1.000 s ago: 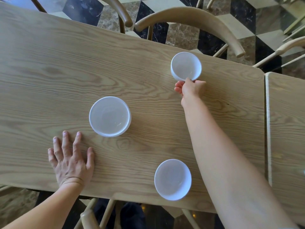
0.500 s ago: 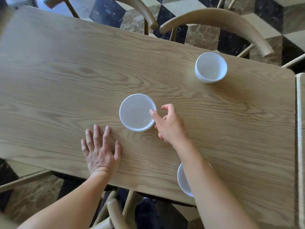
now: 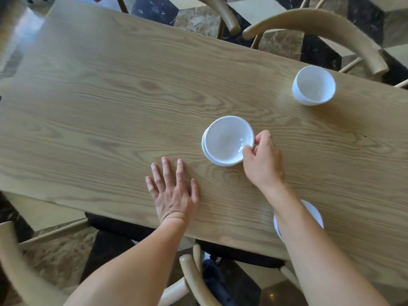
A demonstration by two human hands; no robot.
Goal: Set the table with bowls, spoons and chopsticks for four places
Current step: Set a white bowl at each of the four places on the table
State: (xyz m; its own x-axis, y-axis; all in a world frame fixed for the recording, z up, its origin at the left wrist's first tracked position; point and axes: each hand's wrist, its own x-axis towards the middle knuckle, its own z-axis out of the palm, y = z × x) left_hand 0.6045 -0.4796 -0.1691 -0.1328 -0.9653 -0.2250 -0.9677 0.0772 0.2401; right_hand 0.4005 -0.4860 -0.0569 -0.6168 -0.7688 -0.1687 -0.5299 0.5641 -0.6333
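Top bowl (image 3: 228, 139) pinched off a stack, mid-table (image 3: 88, 96)

Right hand (image 3: 262, 162) gripped its rim; left hand (image 3: 173, 193) lay flat, empty — a thin pinch could slip, or drag the lower bowl (image 3: 208, 155) along.

White bowls (image 3: 227, 141) on a light grained wooden table (image 3: 110, 107); dark-and-tan checkered marble floor (image 3: 280, 43).

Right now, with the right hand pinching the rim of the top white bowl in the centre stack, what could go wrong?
1. The right hand grips the top white bowl by only a rim pinch; it could slip or drag the bowl under it along.
2. The right forearm crosses over the white bowl at the near edge of the wooden table; pulling back might knock it off.
3. The left hand lies flat, steadying nothing.
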